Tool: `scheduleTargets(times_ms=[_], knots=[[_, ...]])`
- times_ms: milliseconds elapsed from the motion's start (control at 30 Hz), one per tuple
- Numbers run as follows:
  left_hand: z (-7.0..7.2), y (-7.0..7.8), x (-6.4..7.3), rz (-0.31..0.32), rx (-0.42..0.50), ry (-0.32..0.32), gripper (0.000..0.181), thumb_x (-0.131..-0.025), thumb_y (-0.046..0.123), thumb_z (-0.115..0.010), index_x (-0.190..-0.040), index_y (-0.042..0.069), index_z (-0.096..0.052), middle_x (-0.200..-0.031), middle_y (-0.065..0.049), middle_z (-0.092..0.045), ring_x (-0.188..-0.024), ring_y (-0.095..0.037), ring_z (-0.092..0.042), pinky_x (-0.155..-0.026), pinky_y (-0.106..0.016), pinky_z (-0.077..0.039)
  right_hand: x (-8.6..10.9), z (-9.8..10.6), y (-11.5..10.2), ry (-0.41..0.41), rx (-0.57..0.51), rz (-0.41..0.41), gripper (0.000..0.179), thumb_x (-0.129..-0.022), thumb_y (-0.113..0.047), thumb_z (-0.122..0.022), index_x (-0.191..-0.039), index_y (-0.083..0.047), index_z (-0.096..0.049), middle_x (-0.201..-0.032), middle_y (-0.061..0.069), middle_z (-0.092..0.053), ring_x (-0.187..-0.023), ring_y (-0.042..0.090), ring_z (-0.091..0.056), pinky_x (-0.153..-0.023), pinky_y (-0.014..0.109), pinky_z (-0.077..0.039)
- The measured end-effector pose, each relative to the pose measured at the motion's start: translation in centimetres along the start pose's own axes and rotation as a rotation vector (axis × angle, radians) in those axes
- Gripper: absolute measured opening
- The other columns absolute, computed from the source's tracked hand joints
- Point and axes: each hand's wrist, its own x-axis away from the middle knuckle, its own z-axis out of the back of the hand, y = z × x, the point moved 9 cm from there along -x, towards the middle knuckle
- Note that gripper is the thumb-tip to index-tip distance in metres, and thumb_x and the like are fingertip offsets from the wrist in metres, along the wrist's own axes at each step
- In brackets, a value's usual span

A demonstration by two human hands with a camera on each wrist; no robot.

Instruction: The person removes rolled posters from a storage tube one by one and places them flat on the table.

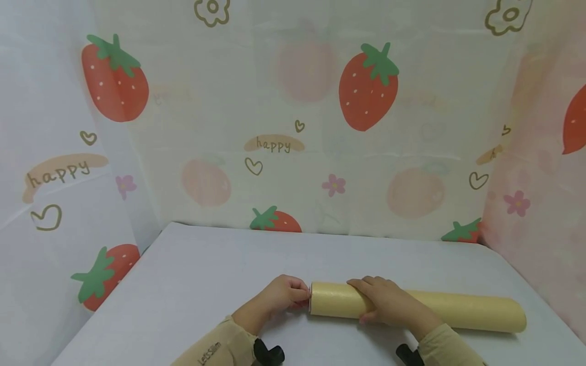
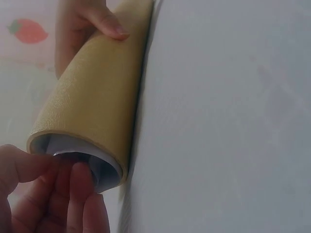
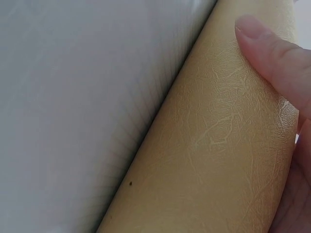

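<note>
A yellow, faintly wrinkled roll [image 1: 471, 310] lies lengthwise on the white table, its open end facing left. Inside that end, the left wrist view shows a loose whitish inner sheet [image 2: 73, 144] curving within the yellow wall. My left hand [image 1: 289, 294] is at this opening; its thumb and fingers [image 2: 80, 187] pinch the edge of the inner sheet, with the fingertips partly inside the roll. Over the roll's left half, my right hand [image 1: 389, 302] grips it from above, the thumb [image 3: 272, 53] on the near side and the fingers across the top.
The white tabletop [image 1: 206, 284] spreads around the roll and ends at a back edge. Behind it hangs a pale curtain [image 1: 220, 101] printed with strawberries, hearts and "happy"; similar sheets close in the left and right sides. Black wrist mounts [image 1: 269, 353] sit beside both beige sleeves.
</note>
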Motion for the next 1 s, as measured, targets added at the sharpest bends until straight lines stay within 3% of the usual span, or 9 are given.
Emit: scheduleTargets(times_ms=[233, 467, 733, 1000], knots=[[0.1, 0.0, -0.2, 0.021, -0.022, 0.016, 0.011, -0.080, 0.011, -0.064, -0.075, 0.001, -0.066, -0.075, -0.003, -0.064, -0.065, -0.012, -0.056, -0.059, -0.027, -0.049, 0.0, 0.2, -0.1, 0.018, 0.017, 0.026, 0.072, -0.069, -0.036, -0.076, -0.130, -0.010, -0.045, -0.108, 0.003, -0.055, -0.097, 0.024, -0.053, -0.081, 0.046, -0.041], [0.3, 0.2, -0.1, 0.011, -0.040, 0.017, 0.012, -0.079, 0.012, -0.064, -0.072, 0.003, -0.064, -0.074, -0.003, -0.063, -0.066, -0.012, -0.055, -0.060, -0.027, -0.049, -0.1, 0.0, 0.1, -0.001, 0.002, 0.002, 0.072, -0.070, -0.037, -0.076, -0.131, -0.012, -0.045, -0.111, 0.003, -0.054, -0.100, 0.024, -0.052, -0.084, 0.046, -0.040], [3.5, -0.8, 0.2, 0.026, 0.004, 0.075, 0.011, -0.080, 0.010, -0.060, -0.077, 0.000, -0.064, -0.074, -0.003, -0.061, -0.070, -0.015, -0.056, -0.064, -0.030, -0.049, 0.0, 0.0, 0.6, -0.002, 0.014, -0.015, 0.072, -0.070, -0.039, -0.075, -0.130, -0.012, -0.045, -0.111, 0.003, -0.055, -0.101, 0.024, -0.052, -0.086, 0.047, -0.040], [4.3, -1.7, 0.7, 0.052, 0.032, 0.055, 0.014, -0.083, 0.015, -0.061, -0.080, 0.001, -0.066, -0.077, -0.003, -0.064, -0.070, -0.014, -0.058, -0.066, -0.029, -0.050, -0.3, -0.3, 0.6, -0.008, 0.003, -0.009, 0.073, -0.070, -0.039, -0.075, -0.131, -0.012, -0.044, -0.112, 0.004, -0.054, -0.101, 0.024, -0.052, -0.085, 0.048, -0.040]])
